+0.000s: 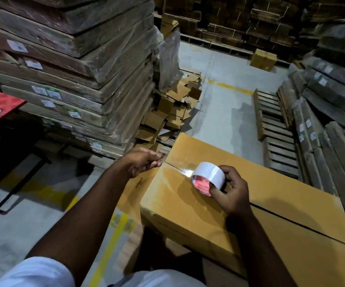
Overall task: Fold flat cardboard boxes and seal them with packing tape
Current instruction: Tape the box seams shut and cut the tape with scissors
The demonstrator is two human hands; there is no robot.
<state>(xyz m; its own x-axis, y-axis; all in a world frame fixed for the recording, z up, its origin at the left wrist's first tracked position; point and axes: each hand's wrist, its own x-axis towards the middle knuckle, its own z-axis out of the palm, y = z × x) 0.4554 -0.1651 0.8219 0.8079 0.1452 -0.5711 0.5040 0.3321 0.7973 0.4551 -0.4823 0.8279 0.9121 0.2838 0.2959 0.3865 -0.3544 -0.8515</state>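
A folded brown cardboard box (260,204) lies in front of me with its top flaps closed along a centre seam. My right hand (230,193) grips a roll of clear packing tape (206,178) with a red core, held just above the seam. A shiny strip of tape (175,165) runs from the roll along the seam to the box's far left edge. My left hand (144,161) pinches the tape's free end at that edge.
A tall stack of plastic-wrapped flat cartons (70,75) rises at left. Loose cardboard scraps (173,112) litter the floor beyond the box. Wooden pallets (275,129) and more wrapped bundles (333,100) stand at right. A red-topped table (0,106) is far left.
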